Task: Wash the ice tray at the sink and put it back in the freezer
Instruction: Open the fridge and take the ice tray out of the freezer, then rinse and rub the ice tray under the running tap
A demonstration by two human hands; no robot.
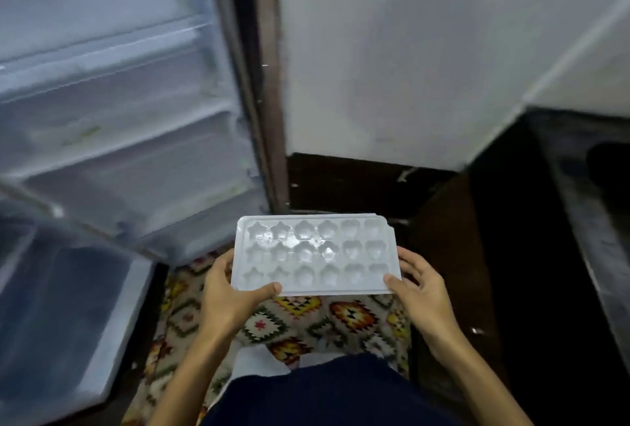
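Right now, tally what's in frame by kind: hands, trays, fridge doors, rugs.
Hands: 2, left hand and right hand, both gripping the tray
Ice tray: 1, white, held level
Open freezer door: 1
Patterned rug: 1
Total: 5

left hand [227, 292]: thumb on top, fingers curled under | right hand [418, 286]: same, arms forward
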